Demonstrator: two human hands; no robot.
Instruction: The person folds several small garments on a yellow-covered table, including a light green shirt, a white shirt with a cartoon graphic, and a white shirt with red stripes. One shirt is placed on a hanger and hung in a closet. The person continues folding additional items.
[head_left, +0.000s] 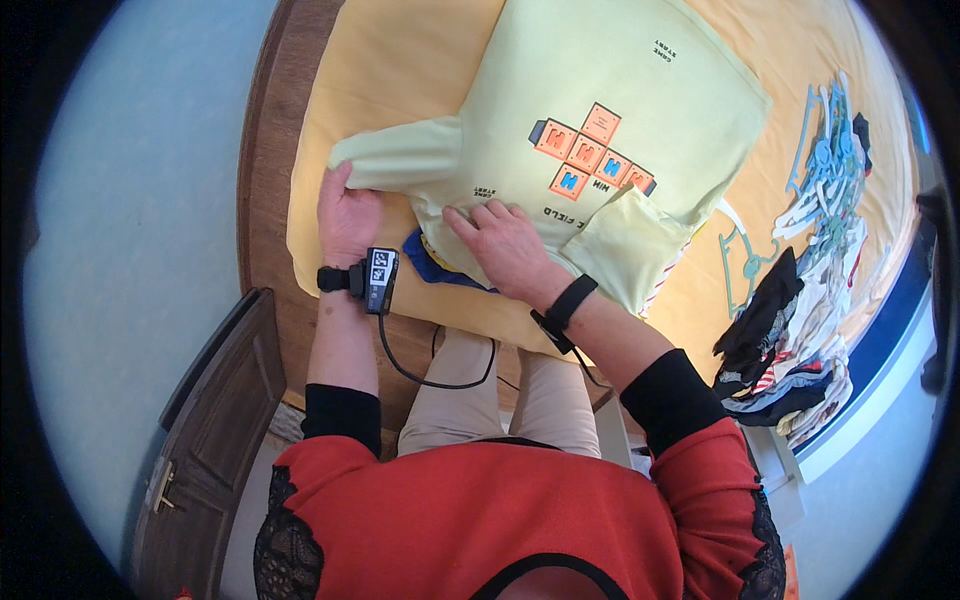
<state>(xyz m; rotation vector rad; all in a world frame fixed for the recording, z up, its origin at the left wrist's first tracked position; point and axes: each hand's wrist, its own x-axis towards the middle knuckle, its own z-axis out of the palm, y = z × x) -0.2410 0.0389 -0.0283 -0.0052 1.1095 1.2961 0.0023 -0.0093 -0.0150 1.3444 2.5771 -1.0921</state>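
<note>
A pale yellow-green long-sleeved shirt (560,80) lies spread over the yellow-covered surface, its orange and blue block print upside down to me. Its left sleeve (410,152) stretches out sideways, and my left hand (350,215) grips the end of it, thumb on top and fingers partly hidden. The right sleeve (625,245) is folded in over the shirt front. My right hand (505,245) rests on the shirt near its collar end, fingers lying on the cloth. Beneath the shirt's near edge a dark blue garment (435,265) peeks out.
On the right lie a heap of light blue and white hangers (825,160), a separate green hanger (745,265) and piled clothes (780,340). A dark wooden door (215,450) stands at lower left. A black cable (430,383) hangs from the device on my left wrist.
</note>
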